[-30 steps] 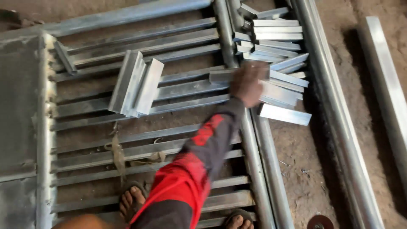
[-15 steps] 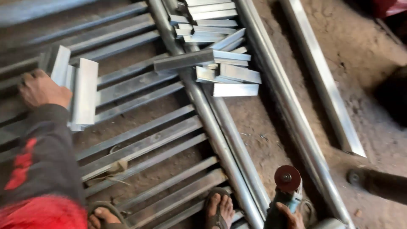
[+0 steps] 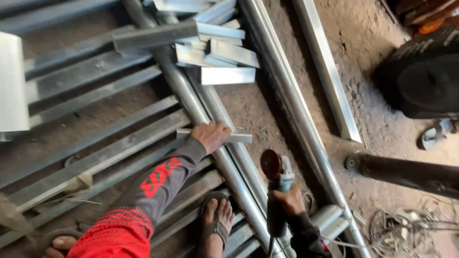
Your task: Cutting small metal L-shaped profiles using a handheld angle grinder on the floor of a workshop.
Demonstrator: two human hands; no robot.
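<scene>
The left hand [image 3: 212, 135] now presses down on a short metal bar [image 3: 239, 138]. Its fingers are curled over the bar's left end. The bar lies across two long pipes [image 3: 224, 157], near the bottom of a metal gate [image 3: 95, 157] that rests flat on the dirt. Half a second ago this hand was far off to the left, by a stack of short bars [image 3: 13, 81]. That stack now sits at the left edge.

The right hand [image 3: 289, 200] grips a grinder [image 3: 277, 186] tight, with the fingers wrapped round its body. The disc [image 3: 270, 164] points up, just right of the pipes and close to the bar. Before, the grinder was lower, near the bottom edge.

A pile of cut bars [image 3: 215, 52] lies higher up on the pipes. A foot in a sandal [image 3: 216, 224] stands on the gate.
</scene>
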